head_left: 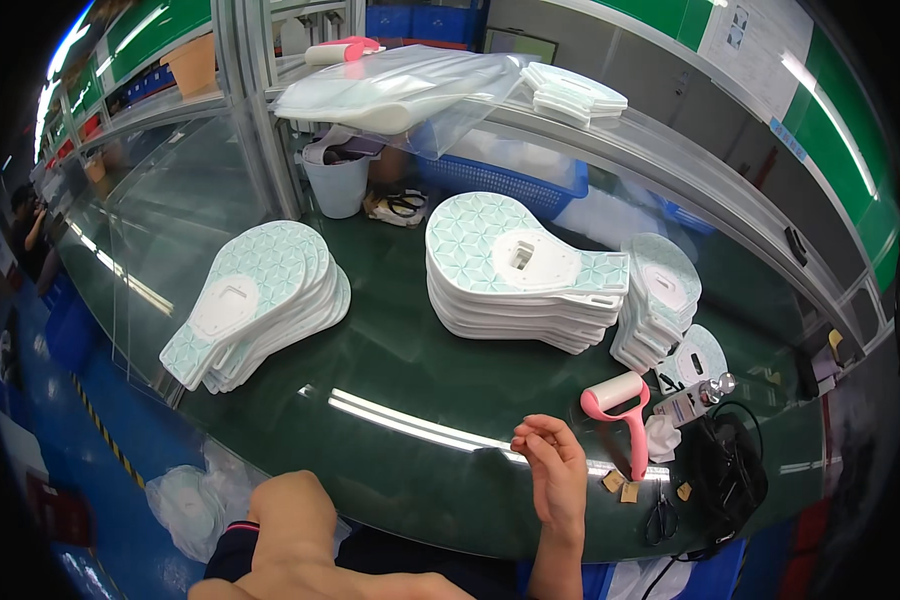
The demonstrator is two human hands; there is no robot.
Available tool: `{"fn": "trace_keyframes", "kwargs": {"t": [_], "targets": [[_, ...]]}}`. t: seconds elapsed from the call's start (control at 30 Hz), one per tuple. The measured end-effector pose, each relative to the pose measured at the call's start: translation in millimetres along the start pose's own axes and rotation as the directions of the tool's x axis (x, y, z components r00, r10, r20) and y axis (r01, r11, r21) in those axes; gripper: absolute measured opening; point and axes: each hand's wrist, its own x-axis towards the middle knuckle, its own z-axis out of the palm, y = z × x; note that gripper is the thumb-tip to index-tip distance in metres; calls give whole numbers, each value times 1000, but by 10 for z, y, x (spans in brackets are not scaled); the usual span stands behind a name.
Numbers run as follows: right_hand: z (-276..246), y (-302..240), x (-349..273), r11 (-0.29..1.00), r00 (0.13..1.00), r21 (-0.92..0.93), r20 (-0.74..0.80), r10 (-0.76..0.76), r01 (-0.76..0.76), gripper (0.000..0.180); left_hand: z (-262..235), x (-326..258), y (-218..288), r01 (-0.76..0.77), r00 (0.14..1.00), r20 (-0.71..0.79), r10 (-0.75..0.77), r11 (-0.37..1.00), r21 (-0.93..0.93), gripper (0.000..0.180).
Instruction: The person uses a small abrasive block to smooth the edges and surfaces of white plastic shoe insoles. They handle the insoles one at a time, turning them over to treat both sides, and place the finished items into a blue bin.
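Observation:
My right hand (pixel 553 472) is raised above the near part of the green table. Its fingers curl to the left and come together with the thumb; anything between them is too small to make out. At the lower left a bent bare limb (pixel 295 515) shows, but no fingers of my left hand are in sight. To the right of my right hand lies a pink-handled lint roller (pixel 638 425) with a white roll. Beyond it are stacks of white, paddle-shaped panels with mint geometric faces: a left stack (pixel 260 300), a middle stack (pixel 515 270) and a right stack (pixel 660 295).
Scissors (pixel 661 520), small tan pieces (pixel 629 492), crumpled tissue (pixel 662 438) and a black pouch (pixel 730 470) lie at the right. A single panel (pixel 703 350) rests nearby. A metal-framed shelf (pixel 390 108) crosses the back, above a blue basket (pixel 510 180) and white bucket (pixel 337 188).

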Motion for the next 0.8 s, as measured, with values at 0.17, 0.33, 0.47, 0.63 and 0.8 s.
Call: {"fn": "trace_keyframes", "kwargs": {"t": [0.17, 0.33, 0.47, 0.63, 0.8], "targets": [[-21, 8, -7, 1000, 1000, 4, -15, 1, -1, 20, -82, 102, 127, 157, 982, 82, -168, 979, 130, 31], [23, 27, -6, 1000, 999, 20, -31, 22, -22, 19, 76, -40, 83, 4, 998, -70, 5, 991, 134, 32], [21, 43, -11, 1000, 999, 15, -33, 24, -24, 19, -209, -278, -36, -223, 951, -116, 287, 895, 387, 44], [-100, 51, -32, 1000, 997, 7, -75, 17, -17, 18, -1297, -412, -139, 454, 891, -401, 214, -394, 799, 48], [-64, 59, -43, 1000, 998, 18, -62, 20, -19, 18, -2169, -1002, 220, 528, 816, -407, 411, -817, 231, 40]]}}
